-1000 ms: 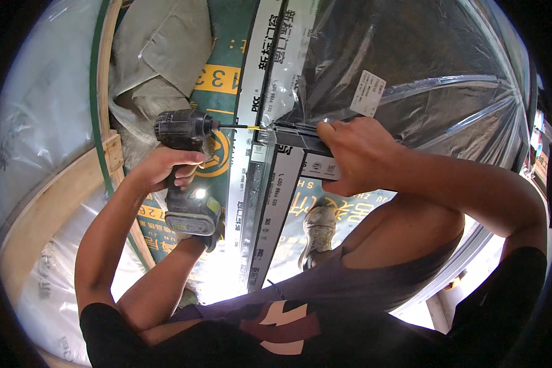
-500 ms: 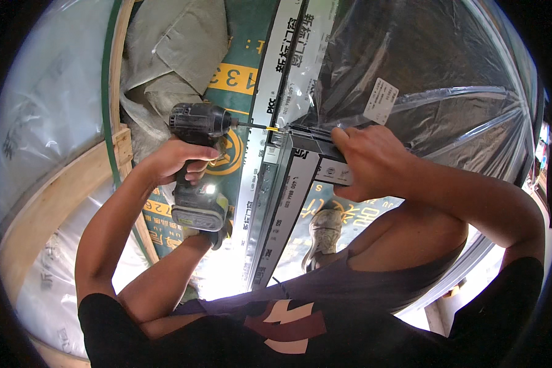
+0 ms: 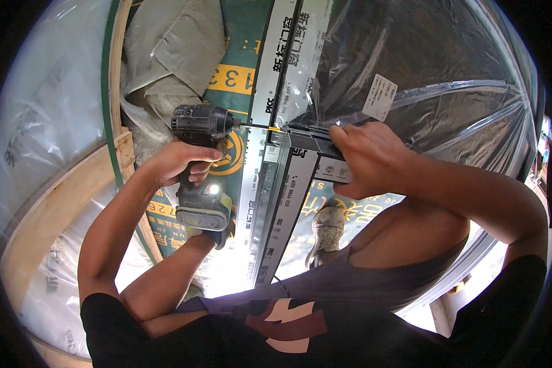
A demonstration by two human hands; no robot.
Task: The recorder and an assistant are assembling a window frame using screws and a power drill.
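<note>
My left hand (image 3: 187, 162) is closed round the grip of a black cordless impact driver (image 3: 203, 121), its lamp lit. A long thin bit (image 3: 254, 126) runs from the driver to the right, and its yellowish tip meets the edge of a long profile (image 3: 264, 98) covered in white printed film. My right hand (image 3: 371, 153) clasps the corner of a dark metal frame (image 3: 306, 142), also wrapped in white film, which lies against that profile. The fingers are over its top and the thumb is below. What sits at the bit's tip is too small to make out.
A dark panel under clear plastic wrap (image 3: 423, 55) with a white label spreads at the far right. Grey cloth (image 3: 178, 43) lies at the far left over green printed sheeting (image 3: 242, 49). Wooden crate bars (image 3: 61, 190) and plastic-wrapped goods stand left. My shoe (image 3: 328, 230) is below the frame.
The driver has shifted very slightly right and down along with my left hand. My right hand keeps its hold on the frame corner, and the view has moved a little.
</note>
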